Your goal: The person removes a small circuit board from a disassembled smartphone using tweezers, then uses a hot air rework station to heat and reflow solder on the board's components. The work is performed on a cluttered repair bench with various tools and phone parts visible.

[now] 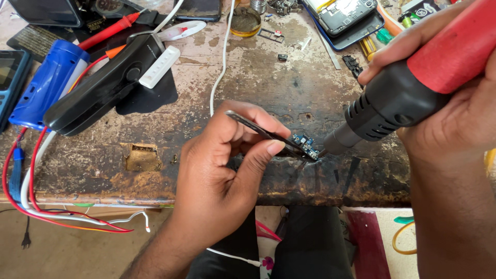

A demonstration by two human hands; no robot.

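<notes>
My left hand [227,160] pinches a pair of dark metal tweezers [258,130] whose tips rest on a small blue circuit board [306,145] lying near the front edge of the worn wooden bench [268,77]. In my right hand [454,103] I grip a hot air gun [408,88] with a red handle and black vented barrel. Its metal nozzle points down and left, almost touching the right end of the board.
A black handheld device [103,85], a blue case [46,82], red test leads [31,191] and a white cable [222,62] lie at the left. An opened phone [346,18], a round tin [245,21] and small parts sit at the back. A square hole [142,157] is cut near the front edge.
</notes>
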